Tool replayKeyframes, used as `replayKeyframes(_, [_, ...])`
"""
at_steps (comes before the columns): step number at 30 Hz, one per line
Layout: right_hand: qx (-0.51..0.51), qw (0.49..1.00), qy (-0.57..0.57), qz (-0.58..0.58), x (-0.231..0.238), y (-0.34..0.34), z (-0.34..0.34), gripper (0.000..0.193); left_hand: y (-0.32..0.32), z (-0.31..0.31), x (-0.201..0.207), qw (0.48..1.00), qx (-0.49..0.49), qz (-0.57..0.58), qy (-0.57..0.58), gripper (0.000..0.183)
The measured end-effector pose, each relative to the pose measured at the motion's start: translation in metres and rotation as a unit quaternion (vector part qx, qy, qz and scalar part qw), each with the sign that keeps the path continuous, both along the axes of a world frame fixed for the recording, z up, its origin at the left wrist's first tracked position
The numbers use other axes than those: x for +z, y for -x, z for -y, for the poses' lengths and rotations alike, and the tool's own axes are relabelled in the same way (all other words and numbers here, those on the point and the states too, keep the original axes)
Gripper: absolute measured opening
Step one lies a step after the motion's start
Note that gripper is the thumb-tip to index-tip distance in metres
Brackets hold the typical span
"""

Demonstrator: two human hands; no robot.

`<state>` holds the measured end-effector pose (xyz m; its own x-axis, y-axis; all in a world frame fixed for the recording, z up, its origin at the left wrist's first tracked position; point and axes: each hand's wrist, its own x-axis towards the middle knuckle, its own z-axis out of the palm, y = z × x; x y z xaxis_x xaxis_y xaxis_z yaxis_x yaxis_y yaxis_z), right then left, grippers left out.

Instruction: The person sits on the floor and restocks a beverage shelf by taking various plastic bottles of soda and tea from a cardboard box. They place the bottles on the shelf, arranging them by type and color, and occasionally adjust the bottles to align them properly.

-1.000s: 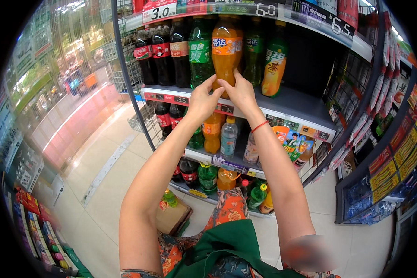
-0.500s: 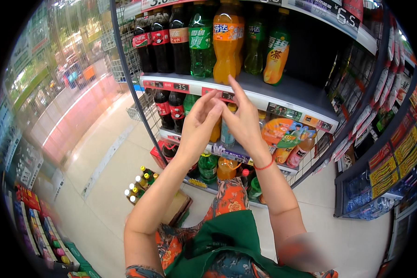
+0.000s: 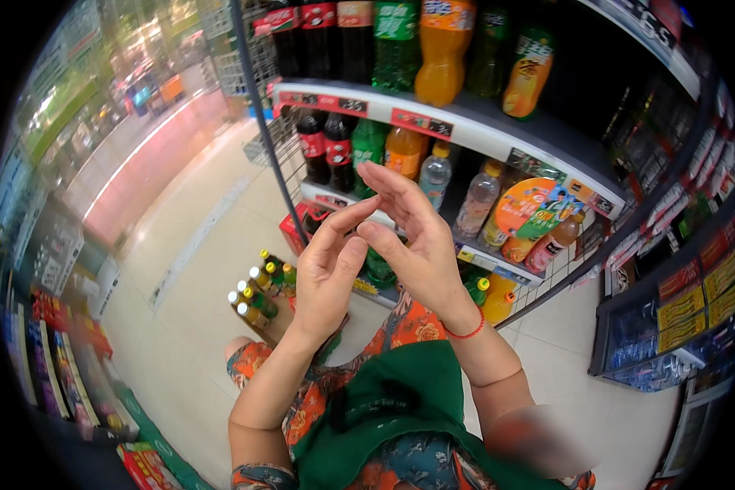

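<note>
Hovering empty below the orange soda bottle [image 3: 443, 69]

A cluster of capped bottles [image 3: 263, 282] stands low at left; the left grip [image 3: 328, 276] and right grip [image 3: 420, 255] screen part of the lower shelf [image 3: 506, 265]. Both hold nothing, fingers loosely curved, close together. Beyond them, untouched, one orange bottle fronts the upper shelf [image 3: 465, 128] among three cola bottles [image 3: 318, 45], two green bottles [image 3: 395, 49], one orange-yellow bottle [image 3: 527, 77].

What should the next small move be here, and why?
Probably lower the left hand toward the white- and yellow-capped bottles down at the left: both it and the right hand look empty, and the large orange soda bottle stands ungripped on the shelf above.
</note>
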<state>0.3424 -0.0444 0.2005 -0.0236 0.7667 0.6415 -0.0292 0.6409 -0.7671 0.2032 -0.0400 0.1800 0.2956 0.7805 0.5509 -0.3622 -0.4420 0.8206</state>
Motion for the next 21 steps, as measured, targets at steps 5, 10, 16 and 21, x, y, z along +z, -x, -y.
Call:
replayKeyframes(5, [0.037, 0.996, 0.076, 0.021, -0.035, 0.027, -0.001, 0.053, 0.022, 0.013, -0.039, 0.996, 0.056, 0.017, 0.065, 0.039])
replayKeyframes(10, [0.088, 0.984, 0.154, 0.02, -0.09, 0.058, -0.012, 0.048, 0.046, 0.022, -0.088, 0.981, 0.099, 0.052, 0.158, 0.039])
replayKeyframes(16, [0.142, 0.949, 0.275, 0.054, -0.16, 0.091, -0.032, 0.04, 0.071, 0.013, -0.171, 0.948, 0.178, 0.08, 0.252, 0.038])
replayKeyframes(21, [0.114, 0.935, 0.325, 0.085, -0.231, 0.115, -0.049, 0.035, 0.084, 0.004, -0.237, 0.916, 0.186, 0.115, 0.337, 0.041])
